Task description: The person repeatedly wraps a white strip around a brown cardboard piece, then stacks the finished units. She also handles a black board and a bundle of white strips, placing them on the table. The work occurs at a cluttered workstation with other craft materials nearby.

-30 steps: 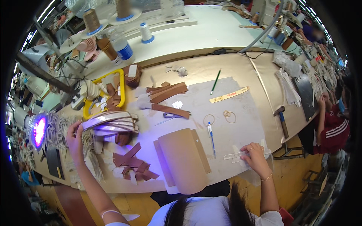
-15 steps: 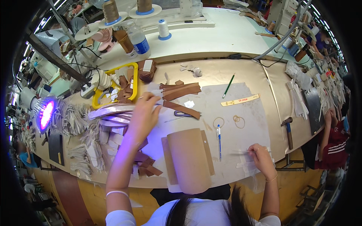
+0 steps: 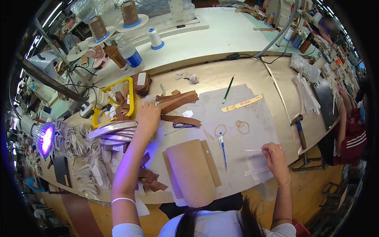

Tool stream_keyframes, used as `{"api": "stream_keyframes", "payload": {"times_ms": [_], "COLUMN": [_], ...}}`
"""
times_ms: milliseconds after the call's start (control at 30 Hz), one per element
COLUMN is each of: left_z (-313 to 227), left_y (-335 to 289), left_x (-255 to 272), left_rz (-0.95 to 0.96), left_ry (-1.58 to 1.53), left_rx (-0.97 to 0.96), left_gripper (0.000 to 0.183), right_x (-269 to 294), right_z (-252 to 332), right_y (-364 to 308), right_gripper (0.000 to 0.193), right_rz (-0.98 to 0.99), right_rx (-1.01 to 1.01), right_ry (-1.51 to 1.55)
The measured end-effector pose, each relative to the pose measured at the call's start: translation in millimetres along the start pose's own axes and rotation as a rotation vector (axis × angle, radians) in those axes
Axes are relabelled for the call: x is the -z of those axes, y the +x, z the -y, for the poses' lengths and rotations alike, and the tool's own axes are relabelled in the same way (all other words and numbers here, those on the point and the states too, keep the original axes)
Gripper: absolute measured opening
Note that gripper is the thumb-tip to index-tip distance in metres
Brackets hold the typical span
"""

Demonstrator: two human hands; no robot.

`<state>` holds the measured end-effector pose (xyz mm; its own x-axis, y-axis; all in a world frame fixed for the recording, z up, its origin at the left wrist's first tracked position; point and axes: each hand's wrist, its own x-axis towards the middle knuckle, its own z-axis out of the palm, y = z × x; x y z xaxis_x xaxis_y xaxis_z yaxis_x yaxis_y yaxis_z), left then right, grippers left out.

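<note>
My left hand (image 3: 149,118) is at the left ends of several brown leather strips (image 3: 181,102) fanned out on the table. Its fingers are bent together over a pale piece beside those ends, and their grip is partly hidden. Farther right, my right hand (image 3: 275,158) pinches a thin whitish strip (image 3: 253,150) above some clear film (image 3: 256,169). Between my arms lies a curved tan panel (image 3: 190,172) on a flatter brown piece. Small scissors (image 3: 183,125) rest below the leather strips, partly covered by one of them.
A yellow basket (image 3: 132,94) of brown pieces stands at the left, near a lit lamp (image 3: 46,139). A pen (image 3: 223,152), rubber bands (image 3: 242,126), a green pencil (image 3: 228,90) and a ruler (image 3: 242,102) lie ahead. A hammer (image 3: 300,132) lies at the right.
The view has shifted, so the table things sit a little farther left. My left hand has turned, its fingers now bent down at the strip ends. The right hand's whitish strip now shows more clearly.
</note>
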<state>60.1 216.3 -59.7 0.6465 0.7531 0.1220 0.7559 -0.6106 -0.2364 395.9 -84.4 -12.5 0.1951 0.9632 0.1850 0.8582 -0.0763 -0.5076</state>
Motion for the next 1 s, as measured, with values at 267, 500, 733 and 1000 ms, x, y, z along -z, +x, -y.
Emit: {"api": "stream_keyframes", "payload": {"times_ms": [267, 500, 733, 1000], "left_z": [-24, -25, -24, -16], "left_y": [-17, -28, -14, -5], "left_x": [122, 124, 24, 93], "left_rz": [0.194, 0.256, -0.004, 0.295], "left_ry": [-0.722, -1.3, -0.39, -1.147], "left_rx": [0.147, 0.287, 0.16, 0.47], "left_gripper": [0.011, 0.014, 0.019, 0.012], "right_x": [9, 15, 15, 18], "right_z": [8, 34, 48, 56], "right_y": [2, 18, 19, 14], "right_gripper": [0.013, 0.014, 0.014, 0.016], "right_rz": [-0.075, -0.125, -0.081, -0.132], "right_rx": [-0.01, 0.09, 0.119, 0.061], "right_ry": [0.016, 0.012, 0.013, 0.043]}}
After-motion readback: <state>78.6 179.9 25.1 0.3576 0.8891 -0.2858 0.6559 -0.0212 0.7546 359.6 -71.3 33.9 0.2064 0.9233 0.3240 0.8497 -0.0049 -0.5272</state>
